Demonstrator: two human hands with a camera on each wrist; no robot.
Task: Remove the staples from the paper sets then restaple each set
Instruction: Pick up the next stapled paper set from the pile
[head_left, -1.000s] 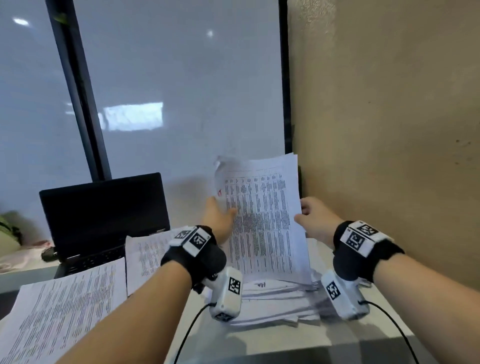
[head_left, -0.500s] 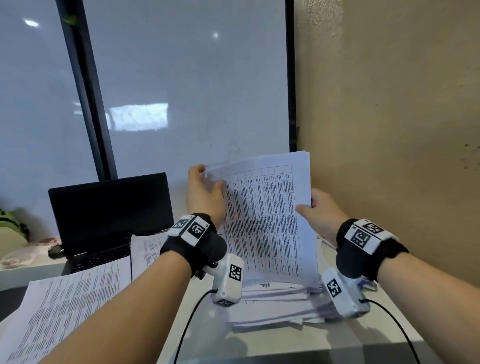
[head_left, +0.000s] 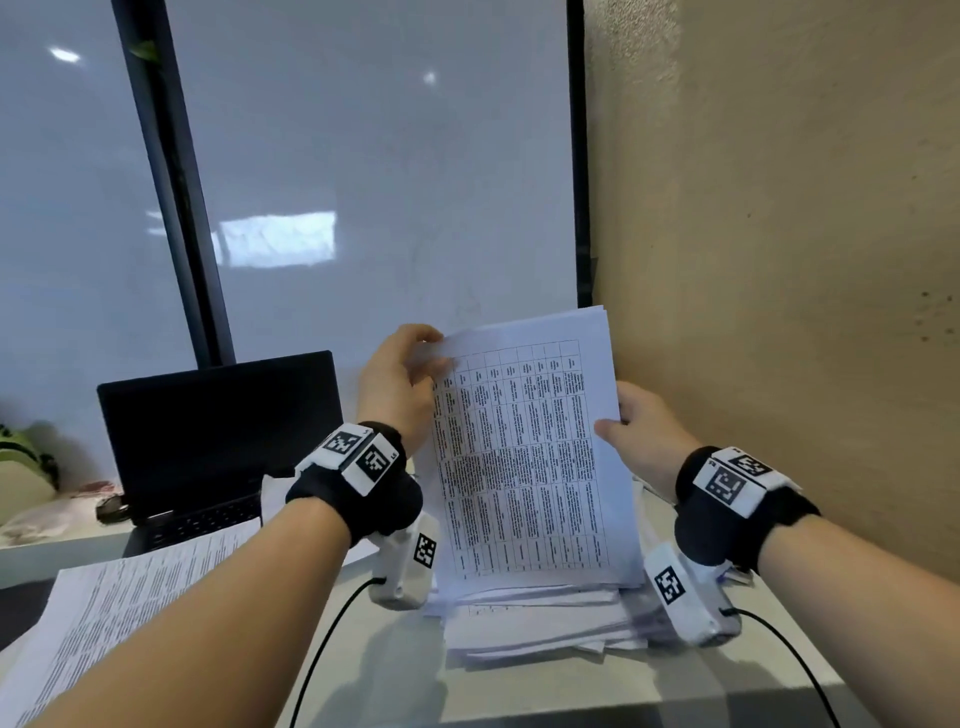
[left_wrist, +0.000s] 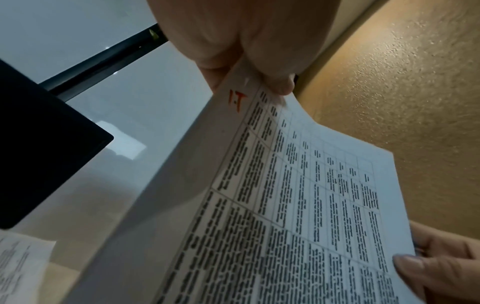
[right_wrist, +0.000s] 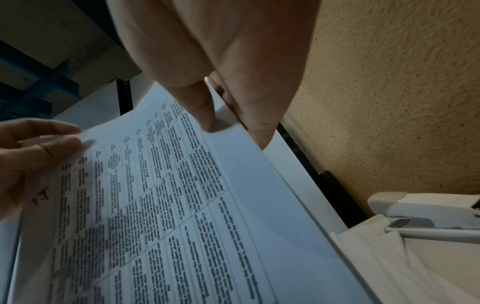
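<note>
Two hands hold one paper set (head_left: 524, 457) upright over the desk (head_left: 545, 686); the left hand (head_left: 397, 382) pinches its corner at 11 o'clock, thumb in front and fingers behind, beside a red mark, while the right hand (head_left: 641, 431) pinches the edge at 3 o'clock; whether a staple sits under the left thumb cannot be told. Judging by the loose pile (head_left: 540, 623) beneath at 6 o'clock and more sheets (head_left: 98, 618) at 8 o'clock, much work seems left; the stapler (right_wrist: 426, 216) lies unused on the pile. No containers appear.
</note>
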